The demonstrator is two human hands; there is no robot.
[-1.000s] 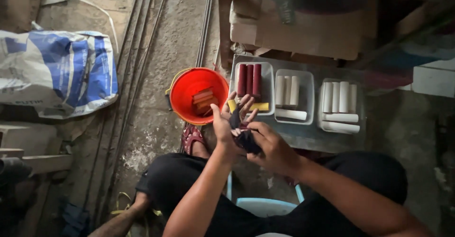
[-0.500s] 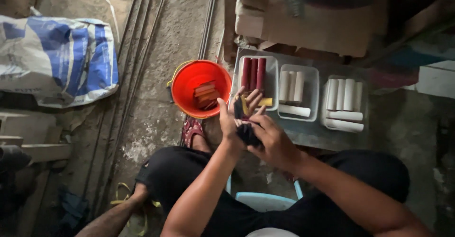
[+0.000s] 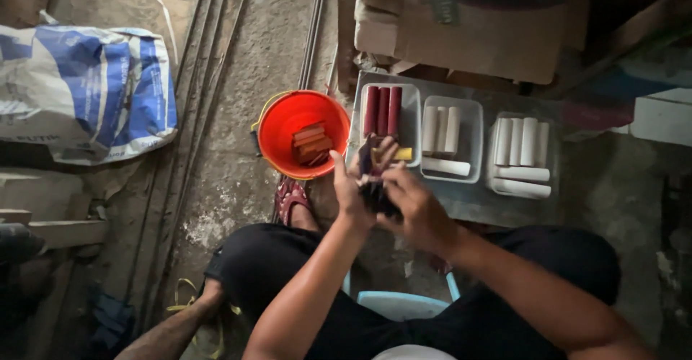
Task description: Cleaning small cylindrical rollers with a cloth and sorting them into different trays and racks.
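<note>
Hands (image 3: 386, 194) lower, nearer the lap

Crowded ahead of the hands, open floor left of the orange bucket

Landmark: orange bucket (image 3: 303, 134) on the concrete floor. Just right of it, a grey board (image 3: 461, 205) carries three clear trays side by side — dark red sticks (image 3: 383, 110) in the nearest, white sticks (image 3: 441, 129) in the next two — closing off that side. Both hands (image 3: 382, 194) sit just right of and below the bucket, over the board's near edge, close together around a small dark object (image 3: 376, 196). Behind the trays, cardboard boxes (image 3: 468, 25) wall off the far side. Left of the bucket, bare floor (image 3: 238, 79) crossed by metal rods (image 3: 209, 79); further left, a white-and-blue sack (image 3: 86, 90). Below the bucket, a sandalled foot (image 3: 292, 201) and knees.
</note>
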